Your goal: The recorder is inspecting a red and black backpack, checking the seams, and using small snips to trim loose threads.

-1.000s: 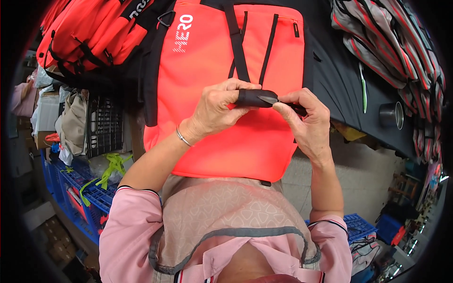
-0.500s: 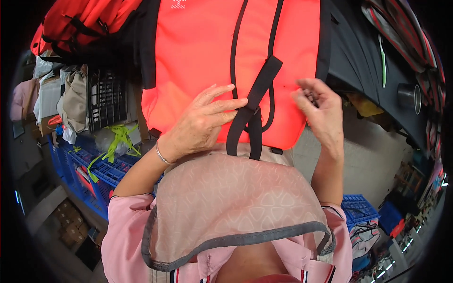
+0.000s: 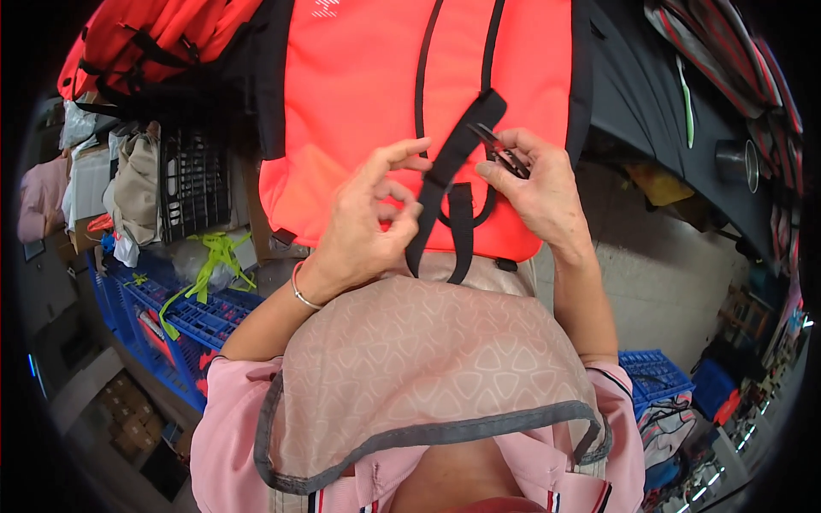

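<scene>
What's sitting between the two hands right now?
In the head view, a black strap of the orange bag runs between the left hand and the right hand, which grips small snips.

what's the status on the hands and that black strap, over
Left hand open, fingertips at the black strap. Right hand shut on small snips. Strap hangs over orange bag. Nothing in the way.

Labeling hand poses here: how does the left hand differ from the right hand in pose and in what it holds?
The left hand has its fingers curled and spread at the wide black strap, with nothing else in it; the right hand pinches small dark snips beside that strap. The left hand's wrist carries a thin bracelet; the right hand's wrist is bare. Both hover over the orange backpack.
</scene>
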`<act>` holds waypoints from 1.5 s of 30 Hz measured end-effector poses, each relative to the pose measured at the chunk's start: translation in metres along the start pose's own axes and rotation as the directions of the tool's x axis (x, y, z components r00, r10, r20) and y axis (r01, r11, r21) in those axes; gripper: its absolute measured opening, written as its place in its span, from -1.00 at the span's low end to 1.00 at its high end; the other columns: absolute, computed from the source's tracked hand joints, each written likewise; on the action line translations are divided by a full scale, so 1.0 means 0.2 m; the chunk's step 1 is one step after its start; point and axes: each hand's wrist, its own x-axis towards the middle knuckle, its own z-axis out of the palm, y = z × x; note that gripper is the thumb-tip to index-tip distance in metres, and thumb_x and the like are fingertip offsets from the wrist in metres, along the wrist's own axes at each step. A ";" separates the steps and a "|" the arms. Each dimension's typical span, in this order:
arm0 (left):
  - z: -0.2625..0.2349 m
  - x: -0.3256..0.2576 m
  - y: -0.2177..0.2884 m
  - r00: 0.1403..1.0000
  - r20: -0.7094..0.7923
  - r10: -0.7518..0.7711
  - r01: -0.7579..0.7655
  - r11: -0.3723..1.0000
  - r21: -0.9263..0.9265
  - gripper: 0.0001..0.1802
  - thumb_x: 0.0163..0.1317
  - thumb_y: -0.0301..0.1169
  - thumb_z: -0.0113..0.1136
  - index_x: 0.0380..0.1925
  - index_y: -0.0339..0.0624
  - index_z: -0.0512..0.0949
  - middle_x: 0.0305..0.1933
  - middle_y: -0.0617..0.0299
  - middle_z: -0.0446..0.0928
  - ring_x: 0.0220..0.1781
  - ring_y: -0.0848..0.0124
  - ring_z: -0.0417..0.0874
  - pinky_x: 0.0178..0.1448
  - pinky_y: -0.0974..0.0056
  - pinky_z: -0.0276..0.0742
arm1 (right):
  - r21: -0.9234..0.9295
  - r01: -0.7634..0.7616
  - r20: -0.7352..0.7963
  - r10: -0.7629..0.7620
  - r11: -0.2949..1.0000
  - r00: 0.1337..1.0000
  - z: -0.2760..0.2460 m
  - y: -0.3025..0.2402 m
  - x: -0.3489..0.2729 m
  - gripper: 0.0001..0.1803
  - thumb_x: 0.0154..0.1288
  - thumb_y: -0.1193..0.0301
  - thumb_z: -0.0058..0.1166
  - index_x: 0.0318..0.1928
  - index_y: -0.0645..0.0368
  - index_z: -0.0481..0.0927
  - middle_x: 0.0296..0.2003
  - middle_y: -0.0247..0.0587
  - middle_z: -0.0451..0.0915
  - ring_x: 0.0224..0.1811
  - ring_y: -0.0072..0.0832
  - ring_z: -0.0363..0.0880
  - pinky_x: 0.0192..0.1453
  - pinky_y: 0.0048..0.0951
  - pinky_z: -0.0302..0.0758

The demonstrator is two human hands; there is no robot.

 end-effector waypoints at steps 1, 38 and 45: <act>-0.03 -0.01 -0.01 0.990 -0.081 0.118 -0.104 0.982 0.158 -0.34 0.06 -0.82 0.01 0.22 -0.21 0.49 0.12 0.05 0.52 -0.33 0.58 0.56 -0.32 0.47 0.55 | 0.074 0.041 -0.043 -0.038 0.996 0.998 -0.01 0.00 0.00 -0.74 0.24 0.50 0.31 -0.11 0.38 0.59 -0.42 -0.27 0.65 -0.37 -0.63 0.58 -0.26 -0.52 0.48; -0.11 0.34 -0.17 0.531 0.334 0.778 -0.692 0.171 0.702 -0.92 -0.06 -0.64 0.22 -0.61 -0.24 0.54 -0.20 0.32 0.63 -0.05 0.37 0.71 0.46 -0.11 0.41 | -0.689 0.435 -0.150 -0.701 0.579 0.697 -0.07 0.01 -0.18 -0.62 0.12 0.34 0.42 -0.06 0.18 0.66 -0.27 -0.26 0.67 -0.38 -0.37 0.58 -0.32 -0.39 0.45; -0.09 0.34 -0.18 0.521 0.299 0.800 -0.672 0.168 0.721 -0.90 -0.07 -0.63 0.23 -0.62 -0.20 0.54 -0.22 0.35 0.62 -0.06 0.40 0.70 0.43 -0.10 0.42 | -0.806 0.427 -0.121 -0.821 0.409 0.558 -0.02 0.05 -0.17 -0.61 0.00 0.33 0.47 -0.12 0.10 0.70 -0.31 -0.36 0.66 -0.48 -0.48 0.46 -0.37 -0.41 0.32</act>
